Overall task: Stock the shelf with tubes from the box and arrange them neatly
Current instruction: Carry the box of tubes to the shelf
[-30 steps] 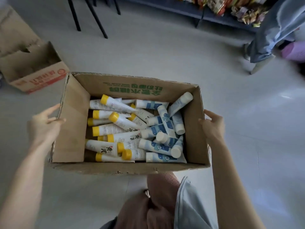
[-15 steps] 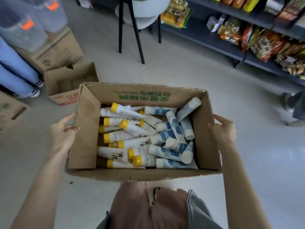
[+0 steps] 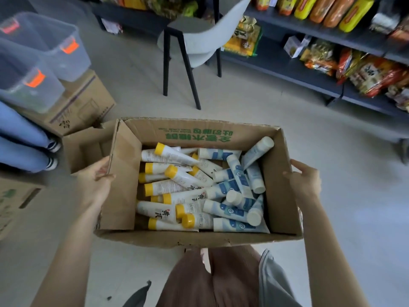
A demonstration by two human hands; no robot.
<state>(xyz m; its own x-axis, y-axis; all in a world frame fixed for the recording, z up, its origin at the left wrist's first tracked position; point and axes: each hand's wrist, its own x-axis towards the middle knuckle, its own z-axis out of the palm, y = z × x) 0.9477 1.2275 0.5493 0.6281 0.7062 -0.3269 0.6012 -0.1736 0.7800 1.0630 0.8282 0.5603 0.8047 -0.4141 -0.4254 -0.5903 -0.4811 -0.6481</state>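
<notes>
Left hand (image 3: 95, 185) and right hand (image 3: 306, 180) grip the box (image 3: 124, 196). Only the thumbs show at the rim; the fingers are hidden behind the side walls. Box floor is buried under the tubes (image 3: 184, 180). Lower layer mostly covered, count unclear, label print too small to read. Shelf (image 3: 276, 63) at 1–2 o'clock is cut by the top and right edges, its packets blurred. Chair (image 3: 205, 41) at 12 is cut at the top. Clear bins (image 3: 55, 41) at 10 and another person's legs (image 3: 20, 134) at 9 are cut by the left edge. Both forearms run off the bottom edge.
</notes>
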